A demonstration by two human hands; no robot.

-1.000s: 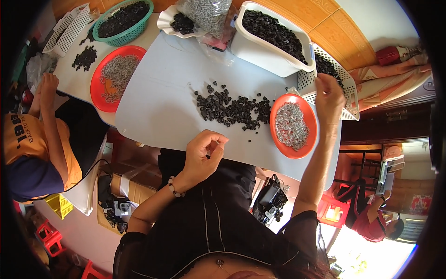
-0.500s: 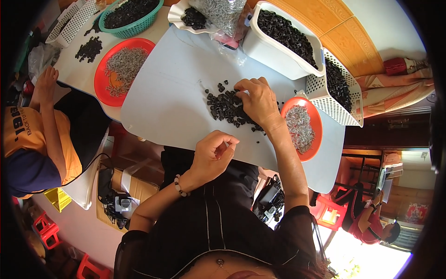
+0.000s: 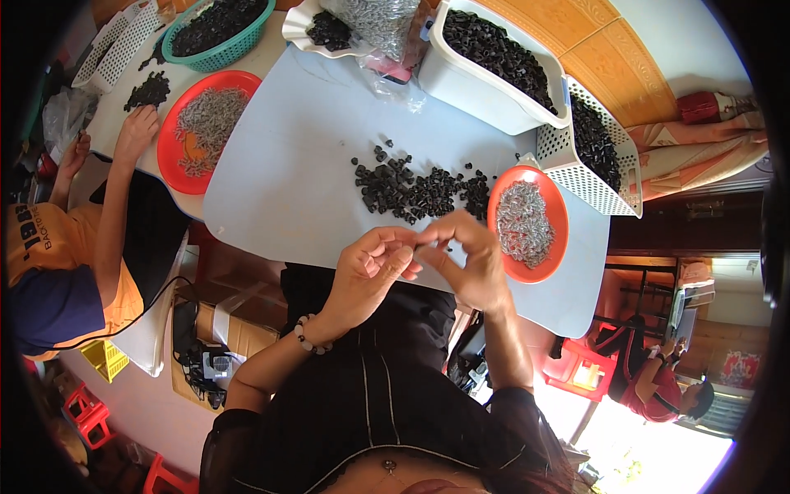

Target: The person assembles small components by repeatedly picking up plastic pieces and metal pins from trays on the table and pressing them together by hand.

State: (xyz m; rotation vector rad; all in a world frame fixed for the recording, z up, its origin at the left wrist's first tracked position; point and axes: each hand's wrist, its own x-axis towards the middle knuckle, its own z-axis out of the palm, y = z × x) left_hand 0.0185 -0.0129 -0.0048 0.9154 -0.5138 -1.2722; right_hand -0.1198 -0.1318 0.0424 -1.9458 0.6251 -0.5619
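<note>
My left hand (image 3: 370,267) and my right hand (image 3: 471,262) meet over the front edge of the pale table (image 3: 280,156). The right fingertips pinch a small dark piece, seemingly one of the black parts, against the left fingertips. My left fingers are curled with the thumb pressed in; what they hold is hidden. Just beyond the hands lies a loose pile of small black parts (image 3: 395,185). To the right of the pile, an orange-red dish (image 3: 562,226) holds many small silvery metal pieces (image 3: 525,224).
A white tub (image 3: 477,107) and a white perforated basket (image 3: 559,165), both full of black parts, stand at the back right. Bags of metal pieces (image 3: 383,25) lie at the back. At left, a co-worker's hand (image 3: 138,132) is beside a red dish (image 3: 169,156) and a green basket (image 3: 218,59).
My right hand has left the black pile and come down to my left hand, fingertips together. The pile is more exposed. The co-worker's hand has moved up toward the small black heap.
</note>
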